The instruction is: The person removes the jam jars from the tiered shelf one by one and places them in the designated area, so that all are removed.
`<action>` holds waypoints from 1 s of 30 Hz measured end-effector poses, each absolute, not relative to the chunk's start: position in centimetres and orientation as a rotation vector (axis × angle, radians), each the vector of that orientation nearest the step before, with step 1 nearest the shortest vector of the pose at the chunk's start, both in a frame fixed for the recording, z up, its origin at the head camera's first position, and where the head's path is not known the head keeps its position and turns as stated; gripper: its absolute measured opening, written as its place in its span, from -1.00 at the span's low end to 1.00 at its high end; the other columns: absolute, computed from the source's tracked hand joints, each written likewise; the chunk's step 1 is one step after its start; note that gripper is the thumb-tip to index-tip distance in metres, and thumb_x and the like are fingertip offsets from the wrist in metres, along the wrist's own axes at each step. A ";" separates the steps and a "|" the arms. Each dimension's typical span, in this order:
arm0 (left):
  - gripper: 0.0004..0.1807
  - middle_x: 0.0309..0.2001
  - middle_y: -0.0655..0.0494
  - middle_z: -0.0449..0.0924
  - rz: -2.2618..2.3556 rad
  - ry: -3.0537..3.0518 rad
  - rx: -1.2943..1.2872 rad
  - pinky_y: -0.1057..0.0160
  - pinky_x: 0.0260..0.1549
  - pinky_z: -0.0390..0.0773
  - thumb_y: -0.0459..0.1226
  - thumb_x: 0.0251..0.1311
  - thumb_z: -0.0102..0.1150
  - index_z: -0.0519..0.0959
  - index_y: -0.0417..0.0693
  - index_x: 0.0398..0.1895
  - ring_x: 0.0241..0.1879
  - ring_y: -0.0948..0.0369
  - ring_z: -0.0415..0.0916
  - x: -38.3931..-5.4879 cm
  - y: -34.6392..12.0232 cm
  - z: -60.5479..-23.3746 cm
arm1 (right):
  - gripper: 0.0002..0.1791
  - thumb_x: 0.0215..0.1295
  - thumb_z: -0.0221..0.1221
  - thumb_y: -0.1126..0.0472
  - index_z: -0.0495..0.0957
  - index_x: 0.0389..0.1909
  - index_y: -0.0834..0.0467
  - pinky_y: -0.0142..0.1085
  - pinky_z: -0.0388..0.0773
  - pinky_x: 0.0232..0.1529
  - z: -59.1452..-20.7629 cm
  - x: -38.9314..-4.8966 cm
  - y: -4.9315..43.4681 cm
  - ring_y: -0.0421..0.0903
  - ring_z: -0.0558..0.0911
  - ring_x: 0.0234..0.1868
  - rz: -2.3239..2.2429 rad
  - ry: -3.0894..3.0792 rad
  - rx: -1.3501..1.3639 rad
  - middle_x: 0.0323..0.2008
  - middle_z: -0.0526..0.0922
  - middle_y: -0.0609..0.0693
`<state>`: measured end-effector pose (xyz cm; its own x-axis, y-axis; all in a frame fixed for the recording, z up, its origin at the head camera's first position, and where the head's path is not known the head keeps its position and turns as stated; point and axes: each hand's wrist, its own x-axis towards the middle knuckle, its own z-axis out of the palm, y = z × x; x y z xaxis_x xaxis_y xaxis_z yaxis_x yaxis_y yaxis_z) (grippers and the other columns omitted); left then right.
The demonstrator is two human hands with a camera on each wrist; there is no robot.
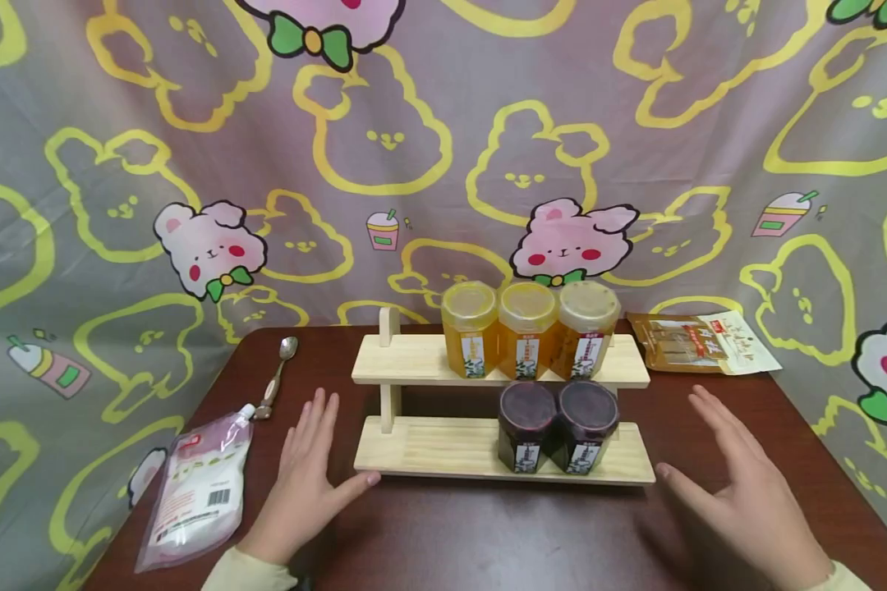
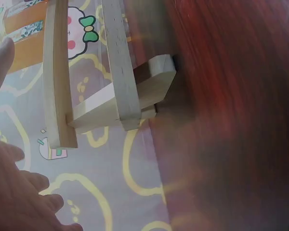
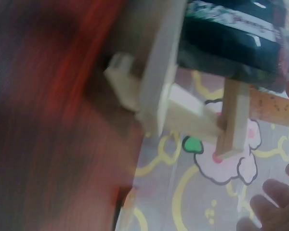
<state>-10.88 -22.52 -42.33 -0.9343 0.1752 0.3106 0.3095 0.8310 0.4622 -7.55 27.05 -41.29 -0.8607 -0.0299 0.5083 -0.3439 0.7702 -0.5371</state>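
A two-tier wooden rack [image 1: 443, 447] stands on the table between my hands. Three jars of amber and yellow contents, such as the middle jar [image 1: 526, 330], are lined up on its upper shelf, towards the right. Two dark jars, the left one [image 1: 526, 427] and the right one [image 1: 587, 427], sit side by side on the lower shelf. My left hand [image 1: 306, 476] is spread by the rack's left end, thumb tip close to the lower shelf. Past the right end, my right hand [image 1: 750, 492] is spread too, holding nothing.
Left of my left hand lies a clear-and-white spouted pouch [image 1: 203, 484]. Behind it is a metal spoon [image 1: 275, 377]. A brown-and-cream snack packet [image 1: 698, 341] lies at the back right. A patterned curtain [image 1: 443, 148] hangs along the back and sides of the dark table [image 1: 480, 542].
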 end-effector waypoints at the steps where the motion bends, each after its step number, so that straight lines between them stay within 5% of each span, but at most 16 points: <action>1: 0.30 0.61 -0.18 -0.21 -0.805 -2.749 -0.363 -0.43 0.35 -0.10 0.12 -0.02 0.51 -0.12 -0.04 0.64 0.55 -0.21 -0.25 -10.9 -22.5 -42.5 | 0.11 -0.05 0.54 0.27 0.18 0.55 -0.01 -0.62 -0.10 0.34 -41.1 -7.6 26.8 -0.35 0.09 0.49 0.921 -2.471 0.268 0.50 0.24 0.10; 9: 0.31 0.61 -0.15 -0.17 -1.001 -2.718 -0.312 -0.37 0.35 0.06 0.07 0.00 0.53 -0.17 -0.04 0.64 0.53 -0.20 -0.13 -11.5 -22.5 -43.9 | -0.04 0.12 0.46 0.33 0.24 0.51 -0.15 -0.75 0.14 0.15 -39.8 -8.3 25.0 -0.58 0.26 0.29 1.176 -2.433 0.171 0.44 0.34 -0.16; 30: 0.26 0.58 -0.24 -0.14 -1.445 -2.747 -0.066 -0.30 0.40 0.01 0.01 0.05 0.52 -0.16 -0.05 0.63 0.52 -0.22 -0.11 -12.5 -21.1 -46.9 | -0.28 0.30 0.34 0.27 0.30 0.45 0.16 -0.69 0.30 0.16 -37.6 -12.4 22.9 -0.43 0.38 0.29 1.428 -2.389 0.242 0.37 0.42 0.20</action>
